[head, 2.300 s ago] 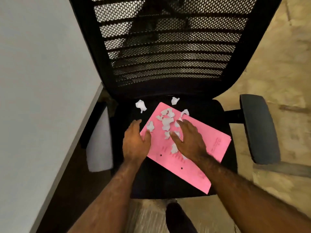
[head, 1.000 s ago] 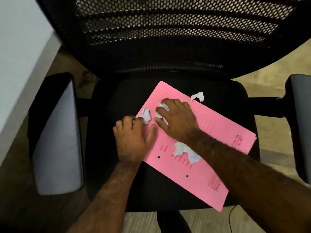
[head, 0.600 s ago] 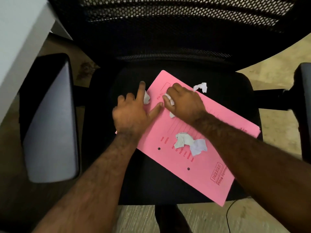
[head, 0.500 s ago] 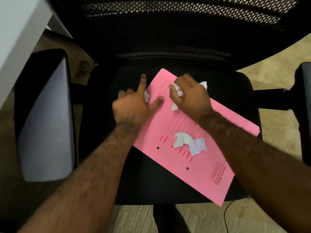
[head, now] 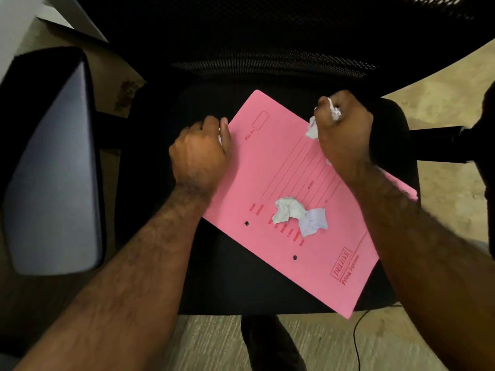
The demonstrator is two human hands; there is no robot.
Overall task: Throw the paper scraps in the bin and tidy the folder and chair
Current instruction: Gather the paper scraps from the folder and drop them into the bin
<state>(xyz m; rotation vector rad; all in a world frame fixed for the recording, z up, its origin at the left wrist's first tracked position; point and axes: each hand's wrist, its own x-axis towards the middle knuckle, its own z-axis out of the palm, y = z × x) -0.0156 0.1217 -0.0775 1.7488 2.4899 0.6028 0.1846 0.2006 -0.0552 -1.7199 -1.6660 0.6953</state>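
A pink folder (head: 284, 167) lies slanted on the black seat of the office chair (head: 160, 108). My right hand (head: 345, 132) is a fist at the folder's upper right edge, closed on white paper scraps (head: 312, 128) that stick out between the fingers. At the folder's upper left edge my left hand (head: 199, 153) is curled shut, and a sliver of white scrap shows by its fingertips. Two crumpled scraps (head: 300, 214) lie loose on the middle of the folder. No bin is in view.
The chair's grey left armrest (head: 53, 167) stands at the left, its mesh backrest (head: 267, 57) beyond the seat. A white desk corner (head: 16, 14) shows at the top left. A thin black cable (head: 357, 336) runs over the beige floor below the seat.
Both hands have closed into fists around the scraps they swept together. My right hand has moved right to the folder's edge and taken the scrap that lay there.
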